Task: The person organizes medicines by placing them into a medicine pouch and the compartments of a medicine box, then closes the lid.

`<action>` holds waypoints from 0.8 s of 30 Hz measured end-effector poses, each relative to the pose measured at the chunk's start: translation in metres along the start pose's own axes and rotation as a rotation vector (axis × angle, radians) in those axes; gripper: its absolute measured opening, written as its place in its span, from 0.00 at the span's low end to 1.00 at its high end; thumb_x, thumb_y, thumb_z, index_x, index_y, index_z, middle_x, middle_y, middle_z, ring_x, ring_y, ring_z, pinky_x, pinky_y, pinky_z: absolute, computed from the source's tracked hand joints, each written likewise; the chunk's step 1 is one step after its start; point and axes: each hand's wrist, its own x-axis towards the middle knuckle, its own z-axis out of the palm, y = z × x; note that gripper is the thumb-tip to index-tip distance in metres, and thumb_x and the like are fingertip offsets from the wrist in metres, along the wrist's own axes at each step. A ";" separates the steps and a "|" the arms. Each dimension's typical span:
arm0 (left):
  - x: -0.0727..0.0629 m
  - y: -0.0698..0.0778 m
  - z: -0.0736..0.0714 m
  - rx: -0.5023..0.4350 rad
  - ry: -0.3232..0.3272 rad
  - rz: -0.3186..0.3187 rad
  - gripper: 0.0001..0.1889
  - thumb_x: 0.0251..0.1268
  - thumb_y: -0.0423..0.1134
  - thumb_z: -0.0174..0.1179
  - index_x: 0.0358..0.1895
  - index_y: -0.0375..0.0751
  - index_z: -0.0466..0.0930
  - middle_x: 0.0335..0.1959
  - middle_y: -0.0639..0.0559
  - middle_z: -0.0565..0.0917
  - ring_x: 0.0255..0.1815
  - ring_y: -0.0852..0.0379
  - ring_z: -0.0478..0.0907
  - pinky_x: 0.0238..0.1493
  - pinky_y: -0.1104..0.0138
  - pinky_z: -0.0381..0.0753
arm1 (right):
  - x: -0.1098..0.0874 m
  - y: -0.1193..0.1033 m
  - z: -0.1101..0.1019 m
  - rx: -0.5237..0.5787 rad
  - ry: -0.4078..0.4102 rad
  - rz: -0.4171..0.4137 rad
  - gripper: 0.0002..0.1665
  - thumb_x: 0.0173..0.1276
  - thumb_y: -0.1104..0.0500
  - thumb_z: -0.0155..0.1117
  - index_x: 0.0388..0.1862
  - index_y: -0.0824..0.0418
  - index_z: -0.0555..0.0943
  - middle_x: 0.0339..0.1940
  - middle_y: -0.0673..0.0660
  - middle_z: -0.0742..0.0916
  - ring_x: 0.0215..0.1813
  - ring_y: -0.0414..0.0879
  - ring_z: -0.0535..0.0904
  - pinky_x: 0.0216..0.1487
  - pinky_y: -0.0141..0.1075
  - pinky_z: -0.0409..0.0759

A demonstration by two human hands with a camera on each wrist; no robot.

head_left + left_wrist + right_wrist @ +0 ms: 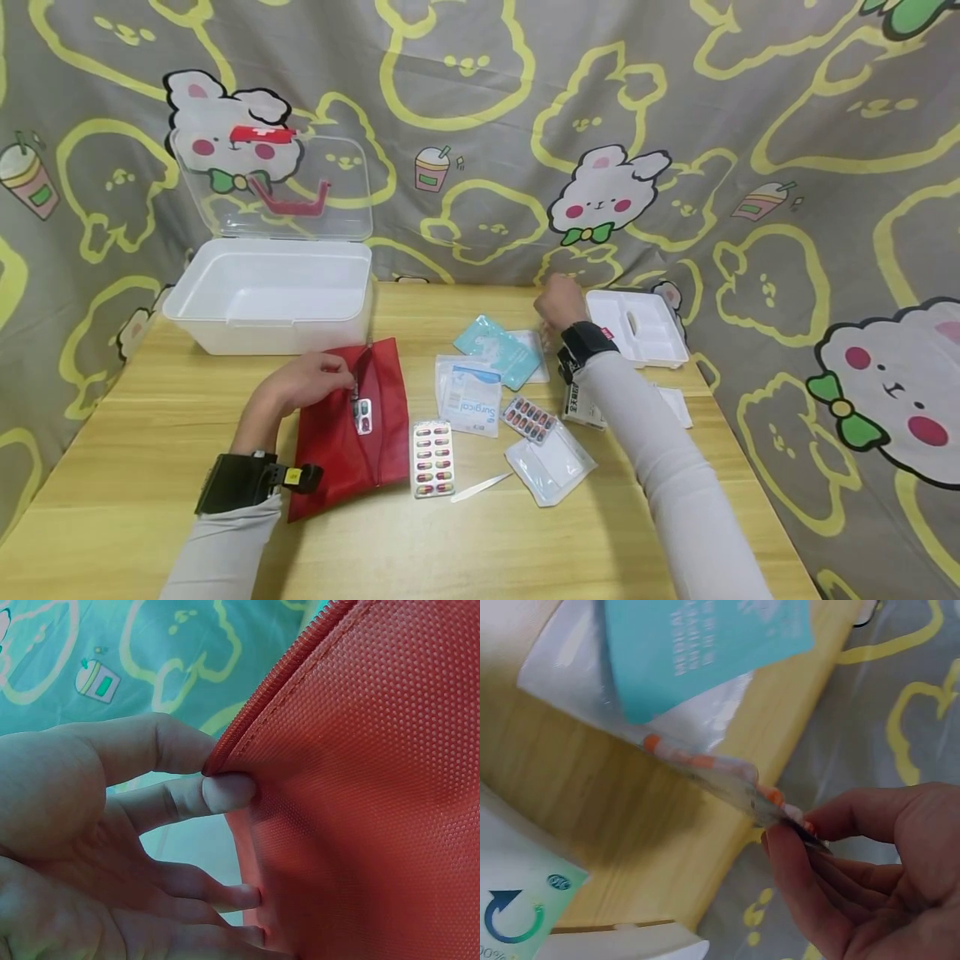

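My left hand [309, 385] pinches the zip edge of a red zippered pouch [330, 462] between thumb and fingers. The pouch's zip is undone, and a small blister pack [363, 417] shows in its opening. In the right wrist view, my right hand [862, 870] pinches one end of a blister pack of orange-and-white capsules [727, 784], held above the table edge. In the head view, this pack is mostly hidden by the hand. Near the right hand lie a teal sachet [498, 350] and a white medicine box [581, 406], partly covered by the forearm.
An open white box [330, 329] with a clear lid stands at the back left. At the back right is a white divided tray [611, 315]. Between lie a surgical packet [471, 400], blister packs [432, 458], [529, 418], a clear packet [551, 471] and white tweezers [480, 487].
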 end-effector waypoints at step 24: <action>0.001 -0.001 0.001 0.000 0.004 -0.003 0.08 0.68 0.39 0.58 0.33 0.39 0.80 0.29 0.45 0.78 0.38 0.48 0.76 0.37 0.61 0.77 | -0.053 -0.074 0.011 0.364 -0.299 -0.157 0.16 0.68 0.62 0.64 0.53 0.66 0.81 0.40 0.65 0.88 0.30 0.49 0.87 0.42 0.48 0.87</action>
